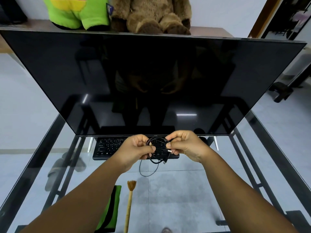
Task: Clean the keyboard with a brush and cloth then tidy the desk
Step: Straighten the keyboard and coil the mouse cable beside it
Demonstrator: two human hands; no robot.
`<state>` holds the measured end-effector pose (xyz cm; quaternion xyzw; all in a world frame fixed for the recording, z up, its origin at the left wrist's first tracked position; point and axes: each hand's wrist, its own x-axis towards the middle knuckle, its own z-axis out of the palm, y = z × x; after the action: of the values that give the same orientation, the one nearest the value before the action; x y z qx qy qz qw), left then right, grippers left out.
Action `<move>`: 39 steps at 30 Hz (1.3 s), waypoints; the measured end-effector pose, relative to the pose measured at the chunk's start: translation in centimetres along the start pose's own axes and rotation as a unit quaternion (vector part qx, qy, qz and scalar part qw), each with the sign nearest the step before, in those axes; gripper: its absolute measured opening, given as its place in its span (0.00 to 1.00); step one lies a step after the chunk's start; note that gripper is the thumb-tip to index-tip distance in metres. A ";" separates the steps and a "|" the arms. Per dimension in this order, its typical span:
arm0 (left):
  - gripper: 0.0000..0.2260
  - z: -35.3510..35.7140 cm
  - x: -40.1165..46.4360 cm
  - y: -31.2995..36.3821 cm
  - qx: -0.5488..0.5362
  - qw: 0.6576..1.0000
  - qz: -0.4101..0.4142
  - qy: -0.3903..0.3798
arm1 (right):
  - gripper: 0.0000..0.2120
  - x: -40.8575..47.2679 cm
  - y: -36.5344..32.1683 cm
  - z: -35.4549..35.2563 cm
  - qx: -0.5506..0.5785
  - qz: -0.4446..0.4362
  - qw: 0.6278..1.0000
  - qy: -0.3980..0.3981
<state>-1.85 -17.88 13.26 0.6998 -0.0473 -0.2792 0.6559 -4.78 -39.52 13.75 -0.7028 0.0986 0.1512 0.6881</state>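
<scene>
A black keyboard point(107, 147) lies on the glass desk point(185, 190) under the lower edge of a large dark monitor point(151, 78). Above the keyboard I hold a coiled black cable point(157, 158) between both hands. My left hand point(136, 151) grips the coil's left side. My right hand point(183, 145) pinches the cable near its white-tipped plug. A loop of the cable hangs down to the glass. A wooden brush point(129, 204) with brown bristles lies near the front of the desk. Beside it is a green and black cloth point(112, 209), partly hidden by my left forearm.
Two plush toys, one green point(77, 12) and one a brown bear point(151, 15), sit on a shelf behind the monitor. Grey slippers point(62, 167) show on the floor through the glass. The desk's black metal frame point(55, 148) runs along both sides.
</scene>
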 end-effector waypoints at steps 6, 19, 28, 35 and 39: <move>0.09 0.4 0.9 -0.4 0.327 0.931 0.086 0.139 | 0.10 0.2 0.2 0.2 -0.079 -0.018 0.996 0.028; 0.05 -0.1 1.4 -1.2 0.097 0.992 -0.026 -0.080 | 0.05 0.3 1.9 -0.6 -0.101 -0.057 0.987 0.111; 0.06 3.2 3.4 -2.8 0.066 0.995 -0.078 0.009 | 0.07 0.3 4.2 -3.0 -0.064 -0.032 0.983 0.171; 0.05 8.6 7.0 -4.8 -0.003 0.987 -0.133 0.092 | 0.08 0.6 7.5 -5.8 0.035 0.014 0.971 0.236; 0.06 11.4 9.6 -6.6 -0.019 0.978 -0.156 0.140 | 0.12 1.0 9.8 -7.8 0.086 0.049 0.967 0.237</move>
<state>-0.92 -31.28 4.08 0.7184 0.1602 -0.2779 0.6172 -6.67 -47.51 4.26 -0.6513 0.3055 0.0051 0.6945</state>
